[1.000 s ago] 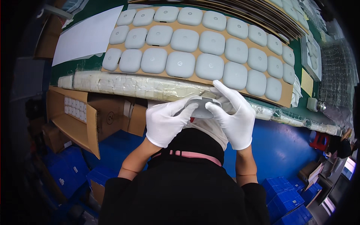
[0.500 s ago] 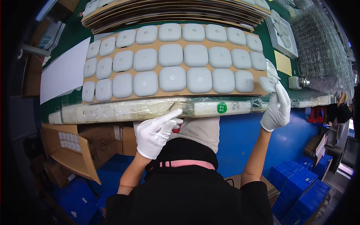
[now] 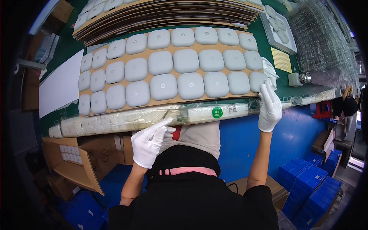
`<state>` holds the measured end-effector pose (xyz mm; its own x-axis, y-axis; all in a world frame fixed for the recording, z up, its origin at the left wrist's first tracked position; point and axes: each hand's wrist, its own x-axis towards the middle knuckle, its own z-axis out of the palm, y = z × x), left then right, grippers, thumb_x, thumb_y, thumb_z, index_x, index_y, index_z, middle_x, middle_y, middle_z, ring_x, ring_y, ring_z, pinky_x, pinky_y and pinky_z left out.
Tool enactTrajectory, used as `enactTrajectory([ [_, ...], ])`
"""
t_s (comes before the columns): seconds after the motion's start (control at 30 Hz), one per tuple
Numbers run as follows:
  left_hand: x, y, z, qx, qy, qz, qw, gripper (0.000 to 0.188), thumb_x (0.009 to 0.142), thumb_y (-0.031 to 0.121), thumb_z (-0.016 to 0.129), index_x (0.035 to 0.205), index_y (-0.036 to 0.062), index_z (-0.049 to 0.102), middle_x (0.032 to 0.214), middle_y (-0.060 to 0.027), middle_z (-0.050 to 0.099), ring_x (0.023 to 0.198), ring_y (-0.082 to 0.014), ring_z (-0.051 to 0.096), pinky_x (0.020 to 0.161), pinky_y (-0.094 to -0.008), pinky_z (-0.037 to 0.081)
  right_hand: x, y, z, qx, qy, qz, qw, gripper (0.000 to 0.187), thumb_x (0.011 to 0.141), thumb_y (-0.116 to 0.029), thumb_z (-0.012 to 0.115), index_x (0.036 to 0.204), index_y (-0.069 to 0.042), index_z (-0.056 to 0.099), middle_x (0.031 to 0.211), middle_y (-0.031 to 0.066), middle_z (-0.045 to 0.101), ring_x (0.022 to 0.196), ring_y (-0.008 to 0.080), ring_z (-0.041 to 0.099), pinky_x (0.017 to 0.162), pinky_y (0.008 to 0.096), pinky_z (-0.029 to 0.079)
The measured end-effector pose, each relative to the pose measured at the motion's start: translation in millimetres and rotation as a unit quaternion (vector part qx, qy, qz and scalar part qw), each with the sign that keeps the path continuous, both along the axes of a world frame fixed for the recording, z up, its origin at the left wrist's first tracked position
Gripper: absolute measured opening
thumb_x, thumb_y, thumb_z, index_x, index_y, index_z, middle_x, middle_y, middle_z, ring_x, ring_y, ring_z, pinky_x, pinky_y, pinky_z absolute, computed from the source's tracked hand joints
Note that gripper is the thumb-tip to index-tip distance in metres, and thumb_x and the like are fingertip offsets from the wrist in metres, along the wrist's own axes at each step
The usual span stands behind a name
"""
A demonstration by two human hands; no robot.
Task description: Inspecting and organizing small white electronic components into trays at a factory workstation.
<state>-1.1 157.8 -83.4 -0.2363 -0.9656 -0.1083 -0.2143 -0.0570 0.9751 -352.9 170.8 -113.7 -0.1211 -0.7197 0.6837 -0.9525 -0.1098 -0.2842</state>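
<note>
A tan cardboard sheet lies on the green table, bearing three rows of flat, pale grey-white plastic cases with rounded corners. At the sheet's near right corner, my white-gloved right hand touches the edge of the last case with outstretched fingertips; that case lies flat in the front row. My left hand, also gloved in white, hovers at the table's front edge with nothing in it, its index finger extended. A crumpled white cloth, perhaps a glove, lies just beyond my right hand.
A plastic-wrapped white padded strip runs along the front edge. Behind stands a stack of cardboard sheets. A white tray of cases, a yellow pad and a small bottle are at right; blue crates stand below.
My right hand has moved left, and the tilted case it pinched now lies flat on the sheet's corner. The whole view has shifted slightly. My left hand stays near the front edge.
</note>
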Motion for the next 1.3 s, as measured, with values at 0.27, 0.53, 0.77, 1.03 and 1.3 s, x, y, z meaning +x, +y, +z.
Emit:
enactTrajectory([
  [0.27, 1, 1, 2, 0.025, 0.002, 0.011, 1.0, 0.025, 0.095, 0.005, 0.057, 0.116, -0.0072, 0.065, 0.09, -0.0141, 0.074, 0.069, -0.0155, 0.068, 0.069, -0.0242, 0.058, -23, -9, 4, 0.083, 0.007, 0.051, 0.995, 0.039, 0.08, -0.001, 0.07, 0.118, -0.009, 0.069, 0.126, 0.0093, 0.065, 0.11, 0.0221, 0.06, 0.094, 0.0315, 0.047],
  [0.53, 1, 2, 0, 0.037, 0.016, -0.001, 0.999, 0.025, 0.095, 0.004, 0.057, 0.116, -0.0072, 0.065, 0.091, -0.0134, 0.074, 0.07, -0.0149, 0.068, 0.07, -0.0236, 0.057, 31, -33, 38, 0.08, 0.084, 0.099, 0.988, 0.069, 0.065, -0.02, 0.081, 0.13, -0.012, 0.058, 0.13, 0.0063, 0.06, 0.114, 0.0236, 0.052, 0.105, 0.0425, 0.036],
  [0.77, 3, 2, 4, 0.038, 0.003, -0.008, 0.999, 0.025, 0.096, 0.005, 0.056, 0.116, -0.007, 0.065, 0.092, -0.0136, 0.074, 0.071, -0.0148, 0.068, 0.07, -0.0235, 0.057, 22, -29, 34, 0.162, 0.15, 0.107, 0.969, 0.068, 0.063, -0.019, 0.081, 0.127, -0.012, 0.06, 0.125, 0.0053, 0.062, 0.113, 0.0246, 0.053, 0.111, 0.0466, 0.03],
  [1.03, -2, 0, 3, 0.14, 0.072, -0.045, 0.986, 0.029, 0.099, 0.01, 0.054, 0.121, -0.006, 0.062, 0.096, -0.0138, 0.073, 0.077, -0.0168, 0.07, 0.074, -0.0247, 0.057, 25, -12, 31, 0.019, 0.18, 0.102, 0.978, 0.056, 0.063, -0.01, 0.076, 0.117, -0.011, 0.064, 0.119, 0.0022, 0.064, 0.098, 0.0215, 0.06, 0.092, 0.0415, 0.047],
  [1.3, -38, 3, 5, 0.096, 0.152, -0.098, 0.979, 0.037, 0.093, 0.014, 0.065, 0.124, -0.0036, 0.059, 0.106, -0.0136, 0.071, 0.087, -0.0178, 0.069, 0.081, -0.0243, 0.055, 106, 16, 37, -0.041, 0.133, 0.177, 0.974, 0.03, 0.074, -0.014, 0.075, 0.1, -0.024, 0.067, 0.114, -0.0045, 0.064, 0.09, 0.0171, 0.059, 0.077, 0.0303, 0.051],
])
